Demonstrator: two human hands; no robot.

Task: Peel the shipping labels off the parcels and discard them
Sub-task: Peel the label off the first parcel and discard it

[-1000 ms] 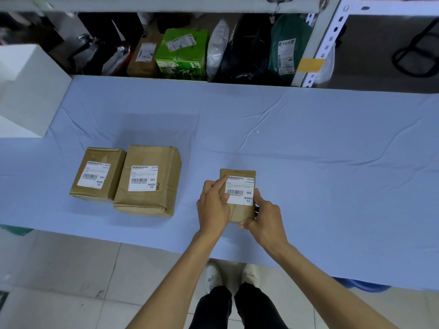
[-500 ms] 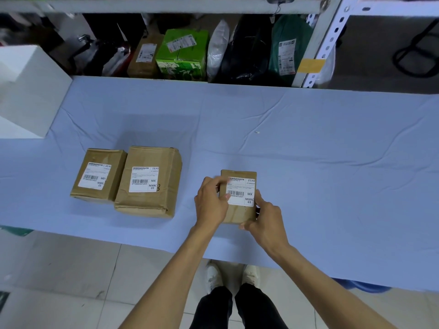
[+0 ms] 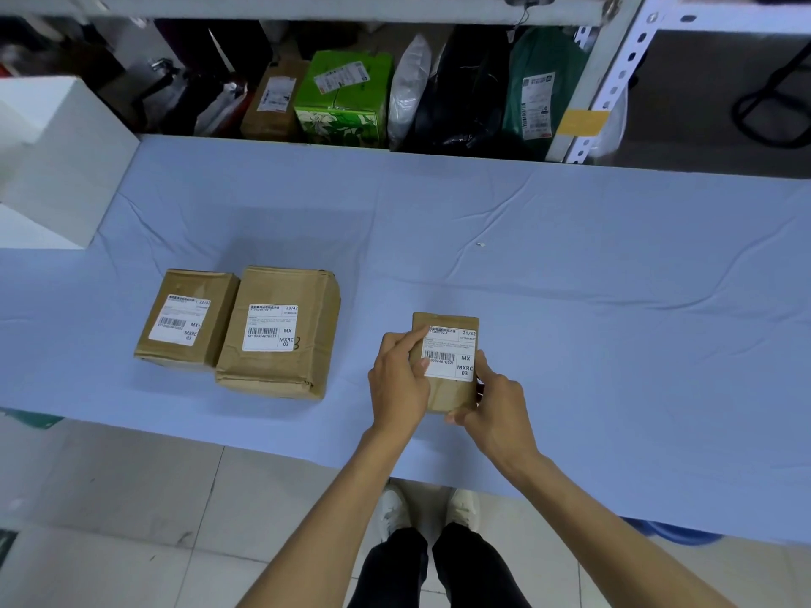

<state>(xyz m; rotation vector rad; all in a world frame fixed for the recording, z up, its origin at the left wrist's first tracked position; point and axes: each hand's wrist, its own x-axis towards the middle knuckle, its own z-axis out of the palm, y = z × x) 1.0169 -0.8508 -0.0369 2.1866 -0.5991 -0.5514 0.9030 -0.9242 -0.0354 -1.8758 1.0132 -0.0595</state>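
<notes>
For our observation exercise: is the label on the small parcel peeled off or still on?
Still on: the label lies flat on the small parcel.

My table cloth (image 3: 570,300) is light blue. On it sit three brown parcels, and each has a white label with black words and black stripes. Behind the cloth is a bright green box (image 3: 346,98) with pale flowers on it, next to a dark green bag (image 3: 540,81). Left of the cloth is a plain white box (image 3: 57,155).
</notes>
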